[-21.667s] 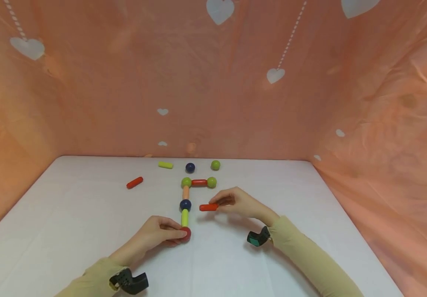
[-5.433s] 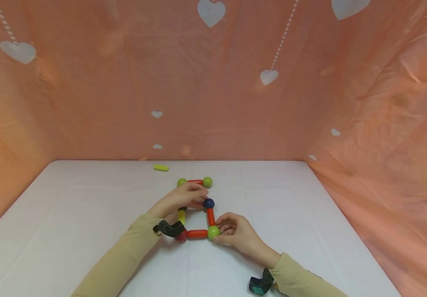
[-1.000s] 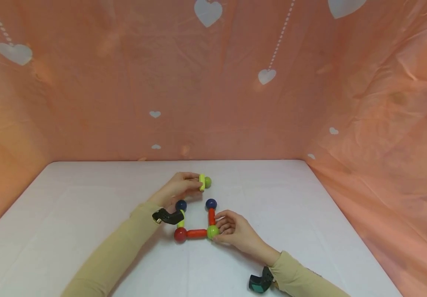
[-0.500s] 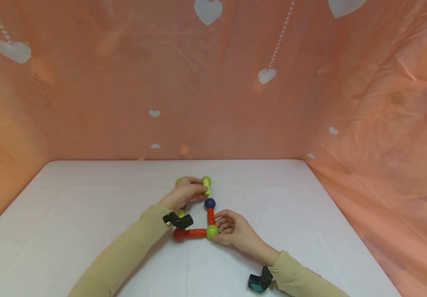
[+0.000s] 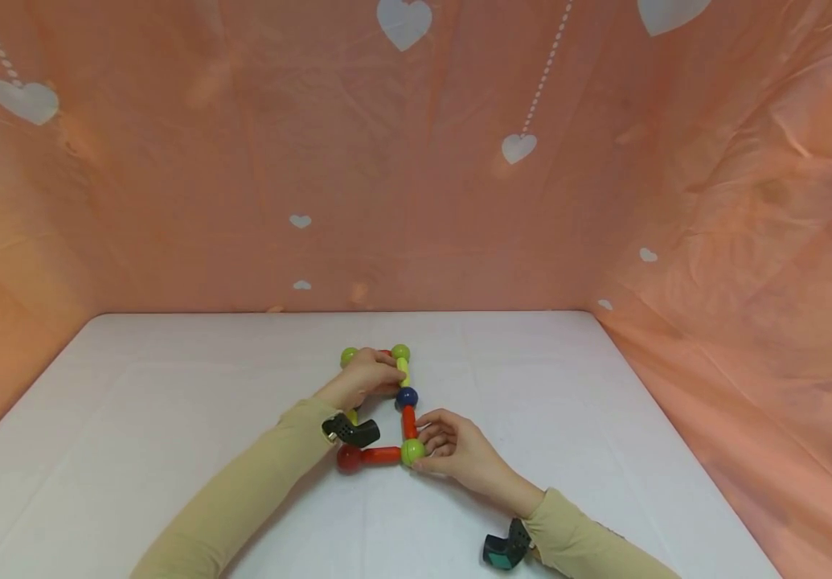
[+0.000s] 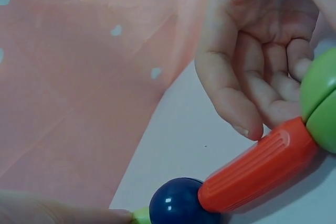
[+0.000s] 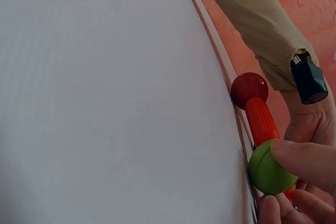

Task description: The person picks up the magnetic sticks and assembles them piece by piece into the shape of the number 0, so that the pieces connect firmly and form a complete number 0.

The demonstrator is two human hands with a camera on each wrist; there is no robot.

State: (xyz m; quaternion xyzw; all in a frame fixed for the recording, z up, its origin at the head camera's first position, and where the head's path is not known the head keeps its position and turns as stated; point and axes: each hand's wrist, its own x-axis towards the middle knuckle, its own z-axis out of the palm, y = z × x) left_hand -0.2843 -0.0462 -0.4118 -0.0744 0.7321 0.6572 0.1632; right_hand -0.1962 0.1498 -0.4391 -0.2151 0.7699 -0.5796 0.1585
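Observation:
My left hand pinches a yellow-green magnetic rod between the far-right green ball and a dark blue ball. In the left wrist view, a fingertip meets that rod beside the blue ball. A red rod joins the blue ball to the near green ball. My right hand holds this near ball, thumb on its side in the right wrist view. Another red rod runs left to a red ball. The left hand and wrist camera hide much of the left side.
At the far left corner of the figure sits a green ball, with part of a red rod visible along the far side. A yellow rod peeks out above the left wrist camera. White cloth covers the table.
My left hand has brought the yellow-green rod rightward and down, from left of the far-right green ball into line between that ball and the blue one. The right hand stays at the near green ball.

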